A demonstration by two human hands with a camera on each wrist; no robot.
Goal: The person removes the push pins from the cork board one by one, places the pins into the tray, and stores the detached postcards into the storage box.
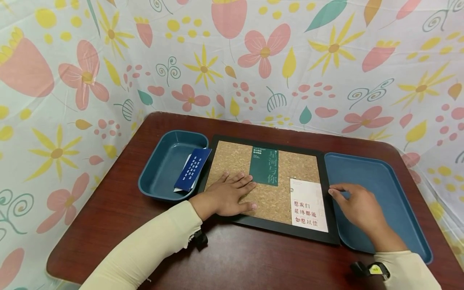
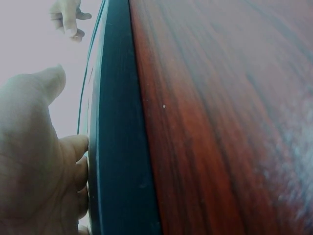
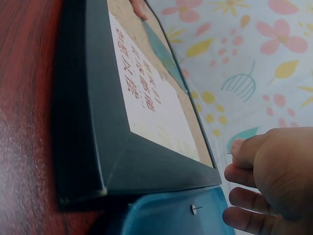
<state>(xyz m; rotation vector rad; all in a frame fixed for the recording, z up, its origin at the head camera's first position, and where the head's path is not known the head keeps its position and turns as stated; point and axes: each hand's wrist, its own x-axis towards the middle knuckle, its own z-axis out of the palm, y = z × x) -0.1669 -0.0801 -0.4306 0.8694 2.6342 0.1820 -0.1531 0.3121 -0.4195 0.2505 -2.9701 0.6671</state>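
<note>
My left hand [image 1: 230, 195] rests flat on the left part of a cork board [image 1: 232, 155] with a black frame, fingers spread. Its fingertips touch or nearly touch the lower left of a green card [image 1: 264, 165] with Chinese writing. A white card [image 1: 309, 205] with red characters lies at the board's lower right corner. Beyond the right frame edge, my right hand [image 1: 359, 205] hovers over a flat blue tray [image 1: 384, 185]. Thumb and index finger pinch a thumbtack [image 3: 229, 153], of which only the thin point shows. Another thumbtack [image 3: 194, 210] lies in that tray.
A deeper blue bin [image 1: 154, 177] stands left of the board, with dark blue and white cards [image 1: 193, 169] leaning on its right side. All stand on a reddish-brown table [image 1: 235, 257]. Flower-patterned cloth [image 1: 203, 48] hangs behind and to the left.
</note>
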